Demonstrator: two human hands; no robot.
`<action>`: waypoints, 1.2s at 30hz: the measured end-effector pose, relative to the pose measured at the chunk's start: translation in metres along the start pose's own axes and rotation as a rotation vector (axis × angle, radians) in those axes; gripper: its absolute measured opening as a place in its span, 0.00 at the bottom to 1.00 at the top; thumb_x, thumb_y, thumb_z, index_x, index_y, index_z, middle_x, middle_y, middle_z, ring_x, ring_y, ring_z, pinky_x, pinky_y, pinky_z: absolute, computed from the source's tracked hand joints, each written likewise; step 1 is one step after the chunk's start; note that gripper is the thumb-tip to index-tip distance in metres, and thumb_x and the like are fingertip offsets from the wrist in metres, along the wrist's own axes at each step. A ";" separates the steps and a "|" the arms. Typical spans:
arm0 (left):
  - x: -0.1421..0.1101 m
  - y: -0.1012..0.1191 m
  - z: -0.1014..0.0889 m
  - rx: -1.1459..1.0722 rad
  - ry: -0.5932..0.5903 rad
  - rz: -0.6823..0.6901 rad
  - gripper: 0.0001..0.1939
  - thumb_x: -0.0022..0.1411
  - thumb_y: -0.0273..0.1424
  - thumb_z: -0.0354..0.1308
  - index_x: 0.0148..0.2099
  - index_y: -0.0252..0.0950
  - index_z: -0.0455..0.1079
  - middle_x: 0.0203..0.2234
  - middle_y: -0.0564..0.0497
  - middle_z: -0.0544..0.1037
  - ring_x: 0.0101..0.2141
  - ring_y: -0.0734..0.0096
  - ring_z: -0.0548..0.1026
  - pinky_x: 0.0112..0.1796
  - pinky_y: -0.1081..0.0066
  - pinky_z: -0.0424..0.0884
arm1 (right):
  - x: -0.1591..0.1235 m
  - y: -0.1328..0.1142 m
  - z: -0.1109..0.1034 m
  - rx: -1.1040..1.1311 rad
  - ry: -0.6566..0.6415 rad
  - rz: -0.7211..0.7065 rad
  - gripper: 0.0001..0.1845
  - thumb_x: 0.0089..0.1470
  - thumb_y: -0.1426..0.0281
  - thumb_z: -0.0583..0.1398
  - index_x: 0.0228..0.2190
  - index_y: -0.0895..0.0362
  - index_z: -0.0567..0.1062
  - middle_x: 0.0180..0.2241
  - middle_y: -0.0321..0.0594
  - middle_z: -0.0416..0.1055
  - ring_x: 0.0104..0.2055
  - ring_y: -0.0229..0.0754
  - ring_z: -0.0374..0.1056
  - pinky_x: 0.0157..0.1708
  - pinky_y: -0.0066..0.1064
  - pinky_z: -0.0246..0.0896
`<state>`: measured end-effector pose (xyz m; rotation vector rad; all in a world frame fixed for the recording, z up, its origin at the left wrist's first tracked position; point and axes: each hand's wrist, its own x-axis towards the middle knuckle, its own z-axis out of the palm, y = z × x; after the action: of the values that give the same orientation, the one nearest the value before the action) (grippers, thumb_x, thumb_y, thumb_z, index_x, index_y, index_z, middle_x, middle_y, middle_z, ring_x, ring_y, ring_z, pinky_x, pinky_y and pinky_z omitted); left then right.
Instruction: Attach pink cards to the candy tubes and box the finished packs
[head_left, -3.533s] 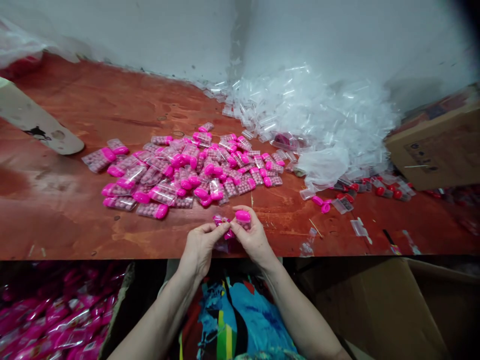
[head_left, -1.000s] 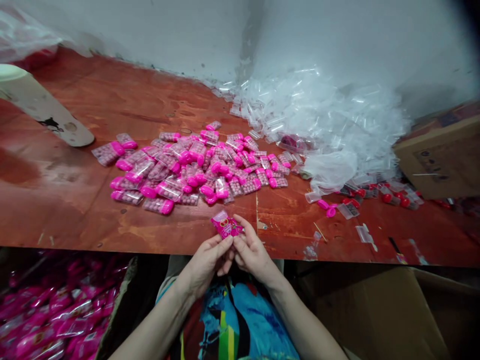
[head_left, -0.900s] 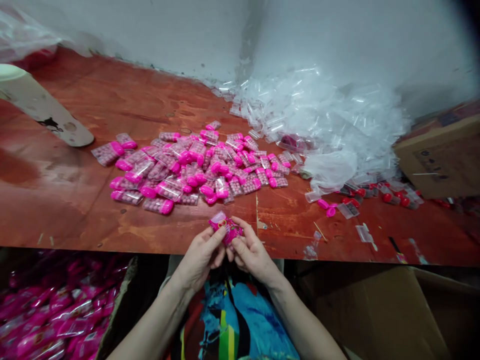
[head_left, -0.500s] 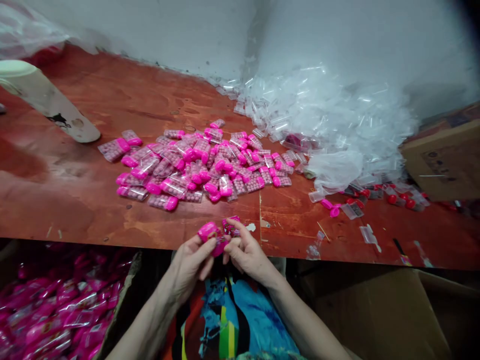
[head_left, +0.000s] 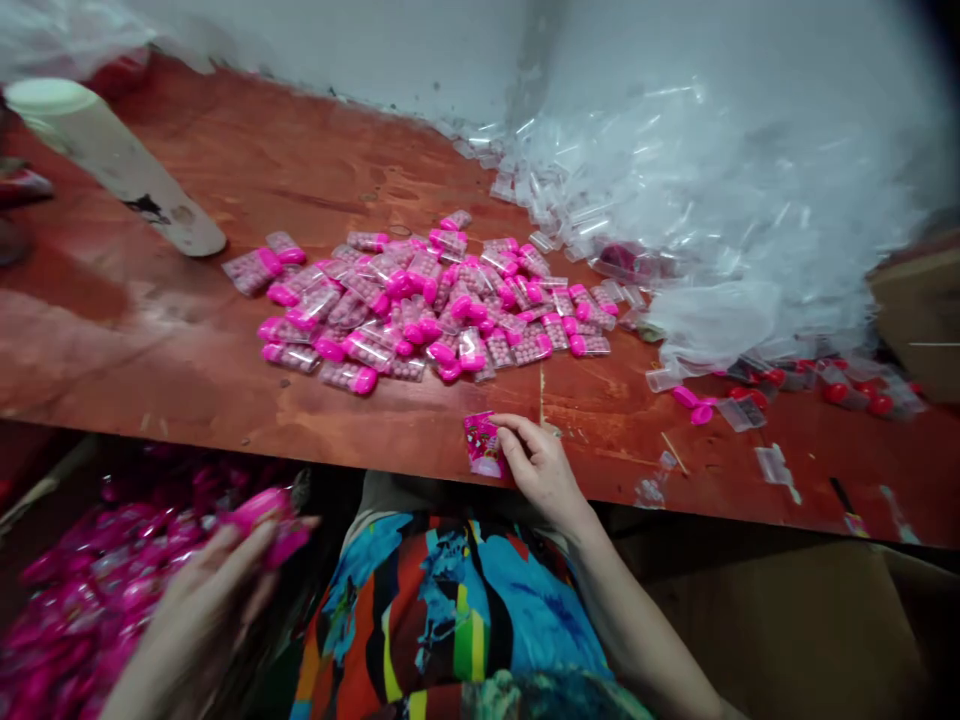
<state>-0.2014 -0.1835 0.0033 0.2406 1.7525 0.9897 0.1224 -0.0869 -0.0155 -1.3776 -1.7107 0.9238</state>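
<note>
My left hand [head_left: 214, 580], smeared by motion, is closed around a pink pack [head_left: 259, 510] with a rounded glossy end. It is above a box of similar shiny pink packs [head_left: 97, 590] at lower left. My right hand [head_left: 546, 475] rests at the table's front edge, thumb and fingers pinching a small printed pink packet or label [head_left: 484, 445] that lies flat on the wood. Whether this is one piece or a stack I cannot tell. Beyond it lies a heap of clear tubes with pink caps [head_left: 420, 310], filled with small pale pink balls.
A large pile of empty clear tubes [head_left: 675, 190] stands against the wall. A tall pale bottle [head_left: 120, 165] stands at left. Red-capped pieces [head_left: 877, 400], a thin stick [head_left: 675, 453] and scraps lie at right. An open cardboard box [head_left: 795, 620] is below the table.
My left hand has left my right hand and carried the pink pack down left, over the box. My right hand remains at the table edge with the printed pink piece. The view has shifted.
</note>
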 end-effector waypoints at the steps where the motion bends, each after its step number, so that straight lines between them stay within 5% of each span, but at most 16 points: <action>1: -0.003 0.000 0.016 -0.024 -0.089 0.013 0.24 0.41 0.36 0.74 0.42 0.39 0.74 0.30 0.50 0.82 0.14 0.82 0.64 0.15 0.81 0.61 | -0.001 -0.002 0.002 -0.014 -0.011 -0.018 0.14 0.64 0.67 0.53 0.45 0.53 0.75 0.44 0.43 0.77 0.46 0.46 0.71 0.47 0.39 0.65; 5: -0.006 -0.002 0.059 -0.078 -0.378 0.052 0.26 0.51 0.37 0.69 0.51 0.37 0.69 0.32 0.46 0.81 0.11 0.89 0.56 0.14 0.82 0.52 | -0.007 0.002 -0.001 -0.259 -0.031 -0.100 0.15 0.65 0.66 0.52 0.48 0.55 0.74 0.43 0.46 0.74 0.46 0.49 0.68 0.49 0.43 0.62; 8: -0.006 -0.007 0.064 -0.121 -0.446 0.061 0.31 0.55 0.36 0.67 0.59 0.42 0.61 0.32 0.47 0.81 0.11 0.89 0.58 0.16 0.82 0.53 | -0.015 0.010 0.000 -0.546 -0.013 -0.126 0.17 0.63 0.65 0.54 0.50 0.57 0.74 0.45 0.50 0.70 0.47 0.52 0.64 0.48 0.46 0.60; 12: -0.009 -0.011 0.063 -0.156 -0.508 0.070 0.27 0.59 0.36 0.63 0.59 0.41 0.59 0.32 0.46 0.81 0.10 0.87 0.61 0.15 0.82 0.53 | -0.021 0.015 0.008 -0.715 0.044 -0.115 0.17 0.63 0.65 0.55 0.50 0.55 0.74 0.49 0.52 0.66 0.49 0.55 0.61 0.47 0.49 0.58; 16: -0.014 -0.007 0.073 -0.220 -0.510 0.078 0.25 0.58 0.37 0.64 0.55 0.40 0.60 0.30 0.48 0.80 0.10 0.82 0.64 0.13 0.80 0.56 | -0.024 0.002 0.015 -0.470 0.133 -0.152 0.15 0.63 0.68 0.55 0.49 0.54 0.73 0.46 0.49 0.67 0.49 0.52 0.62 0.50 0.48 0.59; 21: -0.018 -0.003 0.098 -0.312 -0.489 0.114 0.22 0.58 0.36 0.64 0.52 0.40 0.61 0.27 0.52 0.78 0.11 0.81 0.66 0.12 0.80 0.59 | -0.035 -0.030 0.036 0.115 -0.166 0.005 0.11 0.62 0.68 0.56 0.46 0.52 0.71 0.36 0.39 0.72 0.38 0.42 0.69 0.39 0.35 0.65; 24: -0.019 -0.002 0.115 -0.360 -0.493 0.142 0.20 0.59 0.35 0.63 0.50 0.39 0.61 0.22 0.57 0.74 0.11 0.79 0.66 0.12 0.80 0.61 | -0.038 -0.039 0.056 0.373 -0.216 0.142 0.12 0.61 0.68 0.58 0.47 0.52 0.67 0.34 0.37 0.71 0.34 0.39 0.69 0.35 0.32 0.65; 29: -0.025 -0.001 0.132 -0.363 -0.523 0.150 0.18 0.60 0.37 0.62 0.49 0.38 0.62 0.22 0.57 0.74 0.13 0.77 0.69 0.13 0.79 0.63 | -0.037 -0.040 0.071 0.588 -0.160 0.247 0.16 0.60 0.65 0.59 0.48 0.52 0.63 0.29 0.33 0.72 0.28 0.37 0.69 0.33 0.32 0.65; 36: -0.026 -0.007 0.134 -0.232 -0.487 0.204 0.29 0.62 0.42 0.58 0.60 0.33 0.59 0.16 0.57 0.72 0.14 0.72 0.70 0.16 0.76 0.64 | -0.039 -0.037 0.066 0.801 -0.190 0.317 0.16 0.60 0.63 0.59 0.47 0.52 0.63 0.27 0.31 0.70 0.26 0.36 0.69 0.31 0.31 0.66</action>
<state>-0.0733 -0.1362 0.0031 0.4754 1.1773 1.1579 0.0530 -0.1370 -0.0178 -1.0277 -1.0369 1.7257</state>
